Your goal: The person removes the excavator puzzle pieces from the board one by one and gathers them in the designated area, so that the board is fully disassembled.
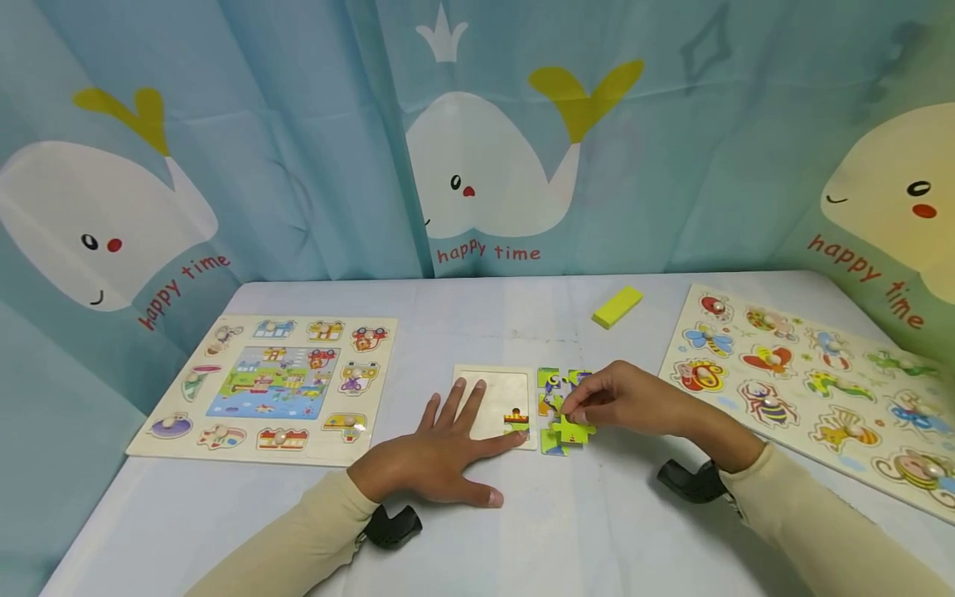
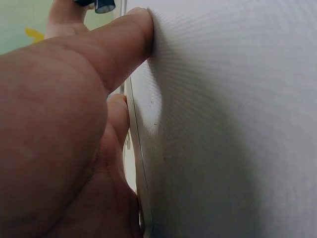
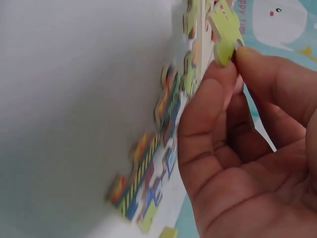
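Note:
My right hand [image 1: 622, 402] pinches a yellow-green jigsaw piece [image 3: 227, 32] between thumb and fingertips. It holds the piece over a group of colourful puzzle pieces [image 1: 550, 439] beside a small wooden puzzle tray [image 1: 496, 371]. One placed piece [image 1: 516, 419] lies in the tray's lower right corner. My left hand [image 1: 436, 460] rests with spread, straight fingers on the tray's left and lower side, its index fingertip at that corner piece. In the left wrist view the thumb [image 2: 124, 42] rests against the white tabletop.
A knob puzzle board with vehicles [image 1: 298, 427] lies on the left. At the right lies a larger insect knob board [image 1: 802, 390], close to the right forearm. A yellow-green block [image 1: 618, 308] sits toward the back. Whale-print curtain [image 1: 321, 166] encloses the table.

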